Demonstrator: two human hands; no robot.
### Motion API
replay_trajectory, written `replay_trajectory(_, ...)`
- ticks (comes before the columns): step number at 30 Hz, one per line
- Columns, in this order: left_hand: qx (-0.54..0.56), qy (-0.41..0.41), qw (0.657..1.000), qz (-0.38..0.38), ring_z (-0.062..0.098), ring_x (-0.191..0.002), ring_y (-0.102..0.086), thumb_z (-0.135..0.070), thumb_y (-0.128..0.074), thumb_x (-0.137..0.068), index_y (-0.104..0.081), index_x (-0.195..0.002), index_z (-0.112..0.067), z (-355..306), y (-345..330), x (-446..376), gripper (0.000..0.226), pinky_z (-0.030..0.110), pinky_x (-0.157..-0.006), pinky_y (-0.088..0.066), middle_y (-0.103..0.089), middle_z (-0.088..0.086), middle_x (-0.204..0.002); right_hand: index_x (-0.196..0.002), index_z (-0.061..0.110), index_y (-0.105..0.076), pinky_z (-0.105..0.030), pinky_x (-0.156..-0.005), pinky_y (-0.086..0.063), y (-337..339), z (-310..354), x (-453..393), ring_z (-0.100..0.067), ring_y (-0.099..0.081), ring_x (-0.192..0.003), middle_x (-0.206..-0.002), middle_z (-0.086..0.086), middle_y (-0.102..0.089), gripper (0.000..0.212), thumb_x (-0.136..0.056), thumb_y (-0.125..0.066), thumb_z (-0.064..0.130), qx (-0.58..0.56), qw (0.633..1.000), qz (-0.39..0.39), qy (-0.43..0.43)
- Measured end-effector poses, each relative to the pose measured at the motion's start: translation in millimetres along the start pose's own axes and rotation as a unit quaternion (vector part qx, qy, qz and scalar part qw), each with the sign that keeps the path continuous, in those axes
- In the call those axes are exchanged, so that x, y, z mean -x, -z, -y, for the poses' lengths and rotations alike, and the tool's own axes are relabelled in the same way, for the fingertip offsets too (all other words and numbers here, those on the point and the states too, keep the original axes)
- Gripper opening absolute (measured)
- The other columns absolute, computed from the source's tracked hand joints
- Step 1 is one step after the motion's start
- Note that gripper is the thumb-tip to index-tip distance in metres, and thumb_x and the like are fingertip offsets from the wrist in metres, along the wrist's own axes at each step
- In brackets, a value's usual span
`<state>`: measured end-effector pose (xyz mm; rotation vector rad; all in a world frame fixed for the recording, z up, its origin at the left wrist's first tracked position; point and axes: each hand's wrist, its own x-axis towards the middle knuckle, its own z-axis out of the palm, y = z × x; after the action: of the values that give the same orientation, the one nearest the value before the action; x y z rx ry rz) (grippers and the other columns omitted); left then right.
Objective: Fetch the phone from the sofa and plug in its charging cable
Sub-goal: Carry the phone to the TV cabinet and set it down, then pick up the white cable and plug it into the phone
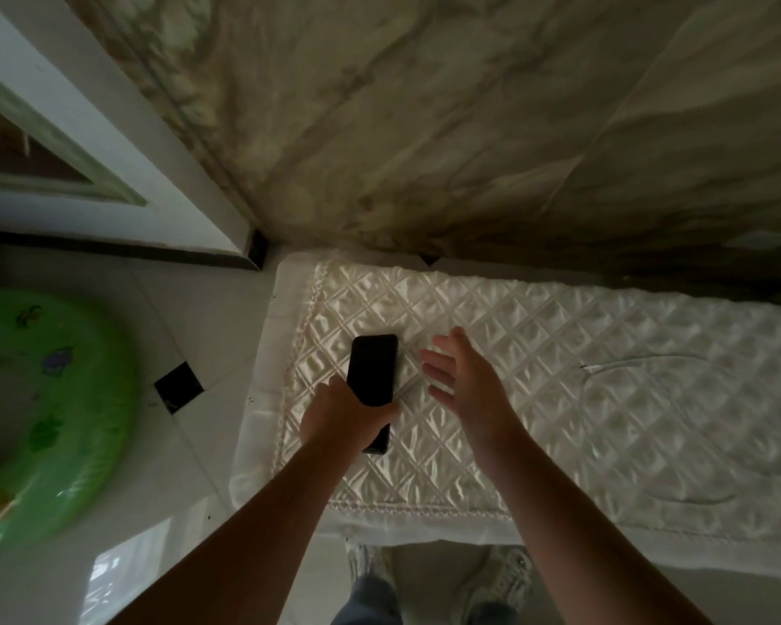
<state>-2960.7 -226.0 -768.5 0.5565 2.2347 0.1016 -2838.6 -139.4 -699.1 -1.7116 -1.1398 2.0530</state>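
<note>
A black phone (373,369) with a dark screen is over the left end of the sofa seat, which is covered by a white quilted satin cover (560,376). My left hand (341,415) is shut on the phone's lower half, thumb across its screen. Just to the right of the phone, my right hand (463,376) hovers with fingers spread and nothing in it. A thin cable (623,364) lies in a curve on the cover further right; its ends are hard to make out.
A green inflatable swim ring (50,408) lies on the tiled floor at the left. A marbled wall panel (424,128) rises behind the sofa, with a white door frame (122,128) at the far left. My shoes (492,579) stand at the sofa's front edge.
</note>
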Motion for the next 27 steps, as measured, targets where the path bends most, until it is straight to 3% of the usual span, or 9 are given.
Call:
replay_trajectory(5, -0.107, -0.032, 0.991, -0.074, 0.029, -0.107, -0.063, -0.062, -0.076, -0.059, -0.045, -0.124, -0.01, 4, -10, -6, 0.089, 0.041, -0.081, -0.054, -0.054, 0.009, -0.12, -0.137, 0.013, -0.046, -0.034, -0.096, -0.042, 1, -1, -9, -0.012, -0.055, -0.113, -0.133, -0.007, -0.058, 0.061, -0.096, -0.025, 0.053, -0.001, 1.0, -0.001, 0.008)
replay_trajectory(9, -0.123, -0.033, 0.987, -0.101, 0.03, -0.11, -0.061, -0.062, -0.073, -0.066, -0.04, -0.129, -0.007, 6, -17, -11, 0.09, 0.041, -0.081, -0.052, -0.051, 0.011, -0.125, -0.138, 0.011, -0.044, -0.037, -0.103, -0.04, -2, 3, -13, -0.015, -0.053, -0.12, -0.137, -0.009, -0.055, 0.06, -0.096, -0.027, 0.051, 0.002, 1.0, 0.01, 0.003)
replay_trajectory(17, -0.147, -0.038, 0.98, -0.13, 0.029, -0.101, -0.066, -0.071, -0.065, -0.068, -0.036, -0.13, -0.01, 9, -24, -10, 0.092, 0.038, -0.073, -0.053, -0.052, 0.009, -0.123, -0.139, 0.011, -0.043, -0.038, -0.105, -0.038, -5, 1, -17, -0.021, -0.05, -0.129, -0.14, -0.01, -0.053, 0.059, -0.097, -0.028, 0.049, 0.008, 1.0, 0.021, -0.008)
replay_trajectory(23, -0.136, -0.042, 0.982, -0.128, 0.028, -0.103, -0.064, -0.069, -0.064, -0.071, -0.037, -0.131, -0.014, 7, -25, -6, 0.086, 0.04, -0.076, -0.053, -0.052, 0.009, -0.124, -0.139, 0.011, -0.044, -0.037, -0.103, -0.04, -1, -2, -17, -0.02, -0.051, -0.127, -0.139, -0.01, -0.055, 0.058, -0.097, -0.027, 0.048, 0.021, 0.999, 0.027, 0.003)
replay_trajectory(27, -0.136, -0.036, 0.983, -0.116, 0.029, -0.108, -0.062, -0.066, -0.066, -0.072, -0.041, -0.129, -0.014, 4, -23, -4, 0.081, 0.041, -0.08, -0.051, -0.053, 0.009, -0.126, -0.132, -0.003, -0.044, -0.035, -0.093, -0.042, 7, 0, -18, -0.03, -0.055, -0.123, -0.135, -0.026, -0.054, 0.056, -0.1, -0.027, 0.04, 0.035, 0.999, 0.031, 0.014)
